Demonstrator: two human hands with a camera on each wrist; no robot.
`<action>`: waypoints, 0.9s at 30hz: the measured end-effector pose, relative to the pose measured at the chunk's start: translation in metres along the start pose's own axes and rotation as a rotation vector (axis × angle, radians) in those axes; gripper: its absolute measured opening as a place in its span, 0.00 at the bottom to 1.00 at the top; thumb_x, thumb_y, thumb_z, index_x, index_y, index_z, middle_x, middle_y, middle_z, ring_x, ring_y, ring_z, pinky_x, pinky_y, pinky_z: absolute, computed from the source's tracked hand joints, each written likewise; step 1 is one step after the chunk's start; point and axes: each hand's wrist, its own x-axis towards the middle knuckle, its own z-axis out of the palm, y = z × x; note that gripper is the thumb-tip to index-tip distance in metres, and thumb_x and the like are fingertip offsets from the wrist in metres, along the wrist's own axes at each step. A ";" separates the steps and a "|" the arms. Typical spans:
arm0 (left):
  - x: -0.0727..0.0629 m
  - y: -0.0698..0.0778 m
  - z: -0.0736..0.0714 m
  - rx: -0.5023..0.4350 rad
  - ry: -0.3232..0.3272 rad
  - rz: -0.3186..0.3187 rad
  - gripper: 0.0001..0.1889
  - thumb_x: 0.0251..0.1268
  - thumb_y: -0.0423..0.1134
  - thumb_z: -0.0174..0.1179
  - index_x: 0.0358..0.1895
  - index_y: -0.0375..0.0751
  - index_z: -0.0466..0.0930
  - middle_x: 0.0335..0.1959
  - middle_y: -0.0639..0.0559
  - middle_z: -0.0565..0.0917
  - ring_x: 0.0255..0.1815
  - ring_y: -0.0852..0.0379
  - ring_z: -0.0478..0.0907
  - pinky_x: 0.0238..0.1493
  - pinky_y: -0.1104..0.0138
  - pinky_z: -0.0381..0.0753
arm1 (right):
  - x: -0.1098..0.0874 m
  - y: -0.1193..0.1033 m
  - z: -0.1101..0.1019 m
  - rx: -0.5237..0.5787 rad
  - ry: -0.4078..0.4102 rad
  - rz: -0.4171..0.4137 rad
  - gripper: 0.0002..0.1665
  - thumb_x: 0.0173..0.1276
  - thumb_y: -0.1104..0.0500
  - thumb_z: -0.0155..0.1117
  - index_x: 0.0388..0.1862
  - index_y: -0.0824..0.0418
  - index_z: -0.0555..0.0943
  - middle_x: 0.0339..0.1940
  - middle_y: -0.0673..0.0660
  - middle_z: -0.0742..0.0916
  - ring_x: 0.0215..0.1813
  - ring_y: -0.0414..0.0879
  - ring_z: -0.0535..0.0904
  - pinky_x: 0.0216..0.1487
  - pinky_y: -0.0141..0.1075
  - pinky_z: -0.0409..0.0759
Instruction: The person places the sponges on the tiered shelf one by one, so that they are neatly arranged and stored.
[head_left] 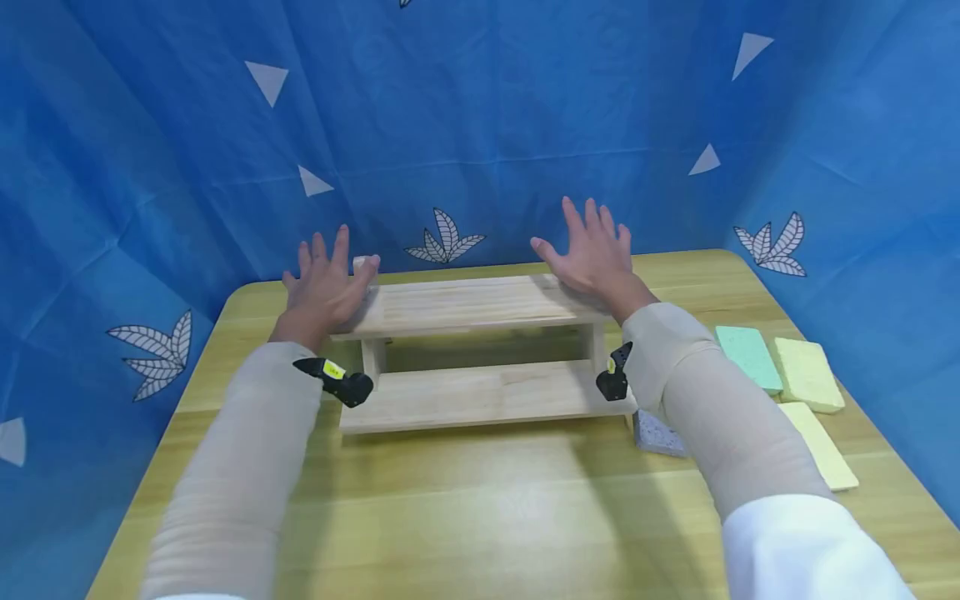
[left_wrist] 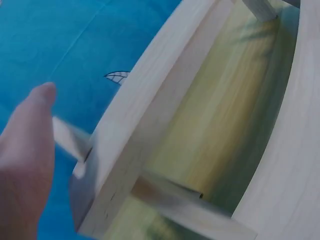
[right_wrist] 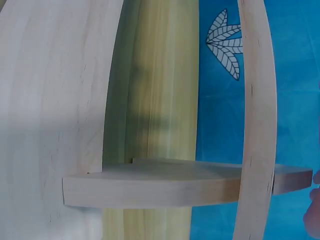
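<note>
A pale wooden two-tier shelf [head_left: 450, 400] stands on the table, its upper board [head_left: 465, 302] set back behind the lower one. At the upper board's left end is my left hand [head_left: 321, 287], fingers spread and pointing away. My right hand [head_left: 592, 254], also with straight, spread fingers, is over the right end of that board. In the left wrist view, the left thumb [left_wrist: 27, 155] stands beside a short wooden end piece [left_wrist: 72, 137] that sticks up past the board. The right wrist view shows an upright side panel [right_wrist: 160, 185] joining both boards, with a bit of the right hand [right_wrist: 313, 212] at the edge.
On the wooden table [head_left: 480, 517], to the right, lie a green sponge-like block [head_left: 750, 358], a yellow block [head_left: 808, 375] and a second yellow block [head_left: 823, 446]. A grey-purple block [head_left: 658, 435] is partly behind the right forearm. A blue patterned curtain [head_left: 480, 108] hangs close behind the table.
</note>
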 end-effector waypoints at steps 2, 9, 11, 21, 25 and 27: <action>-0.002 -0.007 -0.001 -0.047 0.017 -0.012 0.45 0.59 0.76 0.18 0.73 0.55 0.20 0.74 0.34 0.26 0.73 0.33 0.23 0.64 0.29 0.31 | -0.003 0.002 -0.002 0.021 0.020 -0.002 0.54 0.60 0.20 0.29 0.77 0.46 0.32 0.78 0.62 0.42 0.77 0.61 0.35 0.70 0.65 0.38; -0.015 -0.039 -0.002 -0.307 0.082 -0.096 0.39 0.66 0.68 0.15 0.74 0.52 0.23 0.76 0.38 0.30 0.75 0.36 0.28 0.69 0.35 0.35 | -0.013 0.012 -0.008 0.114 0.074 0.001 0.52 0.63 0.23 0.31 0.77 0.48 0.38 0.78 0.61 0.47 0.77 0.60 0.40 0.69 0.66 0.43; -0.020 -0.049 -0.001 -0.410 0.093 -0.116 0.38 0.68 0.66 0.15 0.75 0.51 0.24 0.77 0.42 0.31 0.75 0.39 0.29 0.72 0.39 0.35 | -0.017 0.015 -0.009 0.137 0.086 0.007 0.52 0.63 0.24 0.32 0.78 0.48 0.39 0.78 0.60 0.49 0.77 0.61 0.41 0.69 0.66 0.44; -0.045 -0.081 0.038 -0.662 0.091 -0.126 0.34 0.73 0.56 0.17 0.75 0.39 0.33 0.76 0.38 0.41 0.76 0.41 0.37 0.75 0.48 0.40 | -0.039 0.028 -0.012 0.246 0.128 0.035 0.49 0.65 0.27 0.37 0.77 0.49 0.43 0.77 0.59 0.54 0.75 0.62 0.47 0.69 0.66 0.45; -0.054 -0.078 0.062 -0.738 0.076 -0.103 0.33 0.75 0.51 0.26 0.74 0.32 0.39 0.72 0.30 0.53 0.72 0.37 0.51 0.73 0.48 0.53 | -0.048 0.036 -0.010 0.266 0.149 0.040 0.48 0.67 0.29 0.37 0.77 0.51 0.44 0.77 0.62 0.55 0.75 0.63 0.47 0.69 0.67 0.45; -0.058 -0.076 0.072 -0.775 0.070 -0.090 0.33 0.76 0.48 0.31 0.73 0.28 0.41 0.63 0.27 0.64 0.60 0.41 0.69 0.62 0.55 0.72 | -0.051 0.040 -0.010 0.272 0.158 0.047 0.48 0.67 0.29 0.38 0.77 0.52 0.45 0.76 0.62 0.55 0.75 0.63 0.47 0.69 0.68 0.45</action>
